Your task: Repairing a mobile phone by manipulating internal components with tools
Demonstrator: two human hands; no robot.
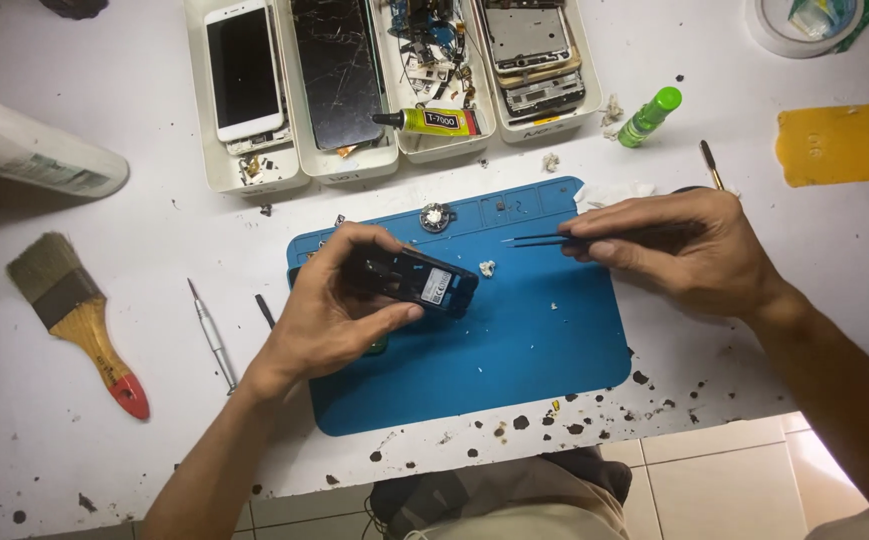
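My left hand grips a black phone frame with a small white sticker, held tilted just above the blue work mat. My right hand pinches a pair of black tweezers, tips pointing left and stopping a little to the right of the frame. A small white scrap lies on the mat between frame and tweezer tips. A round metal part rests at the mat's top edge.
White trays at the back hold a white phone, a cracked black screen, small parts and a glue tube. A green bottle, screwdriver, paintbrush and white bottle lie around. The table's front edge is near.
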